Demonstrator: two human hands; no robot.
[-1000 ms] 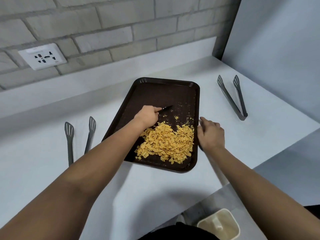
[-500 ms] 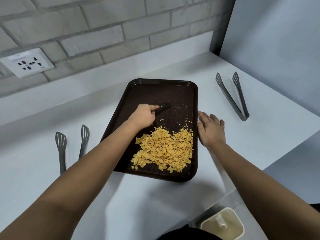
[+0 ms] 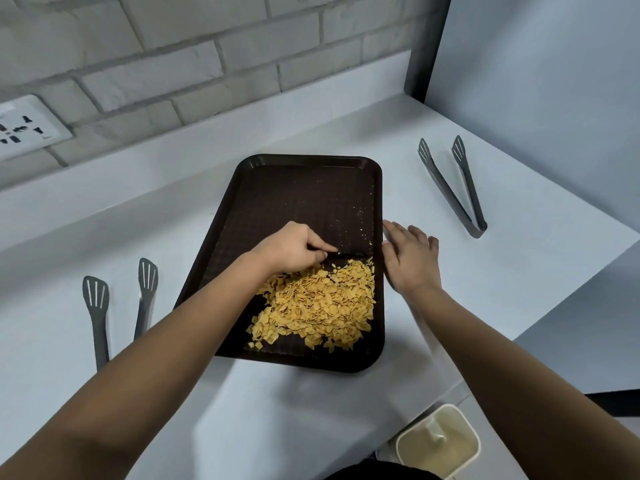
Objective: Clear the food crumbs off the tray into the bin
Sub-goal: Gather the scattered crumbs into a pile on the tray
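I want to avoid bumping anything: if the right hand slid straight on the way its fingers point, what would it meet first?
Nothing, it seems: the right hand points along the tray edge over bare counter toward the wall.

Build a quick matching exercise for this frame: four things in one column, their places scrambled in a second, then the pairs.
Things:
1. crumbs
2. bin
3. right hand
4. left hand

Places:
A. on the floor, below the counter's edge
B. on the tray, gripping a dark scraper
C. heaped in the tray's near right part
D. flat beside the tray's right rim

Pairs: 1-C, 2-A, 3-D, 4-B
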